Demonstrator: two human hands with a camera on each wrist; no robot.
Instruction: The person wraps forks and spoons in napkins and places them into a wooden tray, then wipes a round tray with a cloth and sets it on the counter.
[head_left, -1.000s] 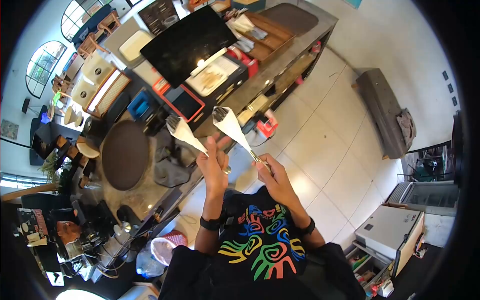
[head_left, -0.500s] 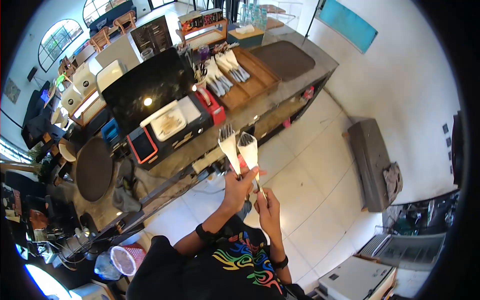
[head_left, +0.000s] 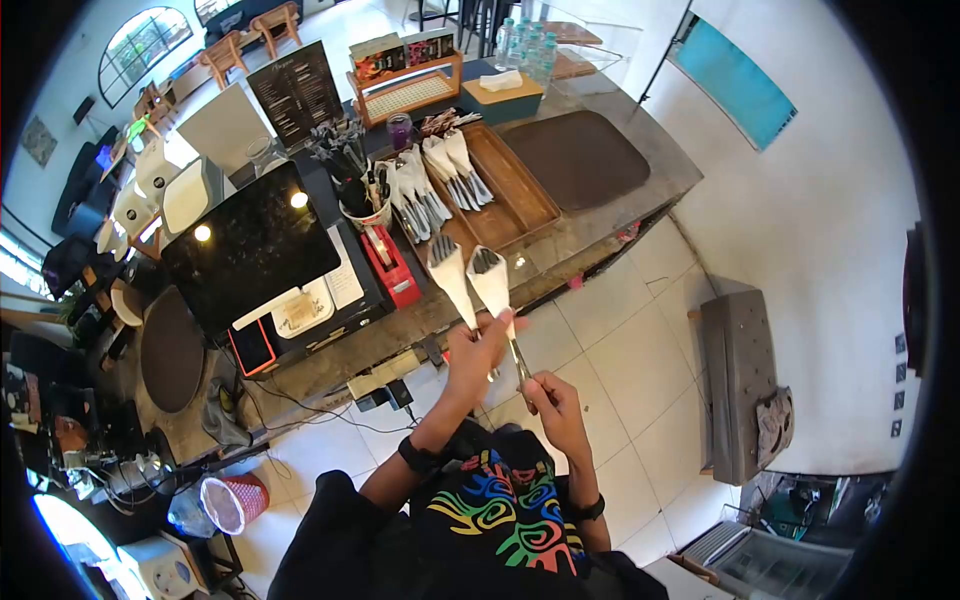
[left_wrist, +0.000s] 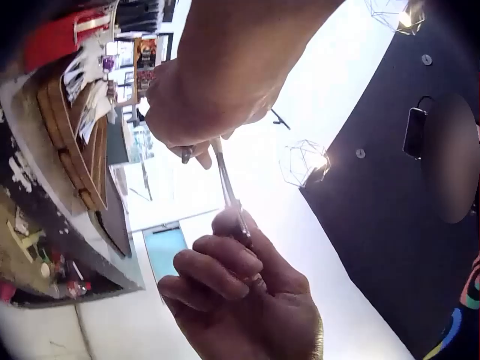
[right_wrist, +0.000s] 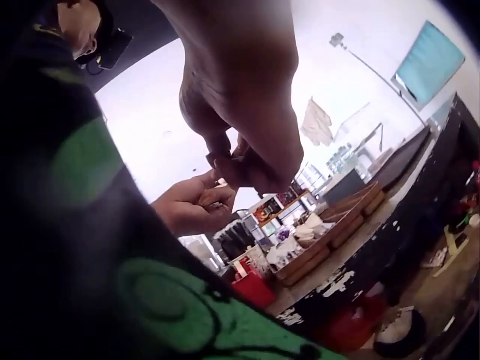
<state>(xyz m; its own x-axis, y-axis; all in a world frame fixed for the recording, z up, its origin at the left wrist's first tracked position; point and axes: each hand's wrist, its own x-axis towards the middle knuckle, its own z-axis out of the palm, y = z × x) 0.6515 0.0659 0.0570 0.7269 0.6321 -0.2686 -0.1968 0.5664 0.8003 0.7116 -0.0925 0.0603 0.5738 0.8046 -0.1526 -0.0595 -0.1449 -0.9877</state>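
Note:
In the head view two napkin-wrapped cutlery bundles point up and away. My left hand (head_left: 475, 365) grips the left bundle (head_left: 452, 282) near its lower end, its fingertips against the right bundle (head_left: 490, 284). Lower down, my right hand (head_left: 562, 408) pinches the metal handles of the right bundle. The left wrist view shows those handles (left_wrist: 227, 184) between the fingers of my right hand (left_wrist: 251, 292), with my left hand (left_wrist: 210, 97) above. Beyond the hands, a wooden compartment tray (head_left: 510, 190) holds several similar bundles (head_left: 415, 190).
On the counter (head_left: 620, 225) are a brown tray (head_left: 580, 160), a red tape dispenser (head_left: 392, 270), a cup of utensils (head_left: 365, 205), a black screen (head_left: 250, 250) and a menu board (head_left: 295, 92). A grey bench (head_left: 735, 380) stands on the tiled floor at the right.
The head view has turned towards the wooden tray, and the hands are nearer that end of the counter. The two bundles, apart a second ago, are now close together, with my left fingertips at the right one.

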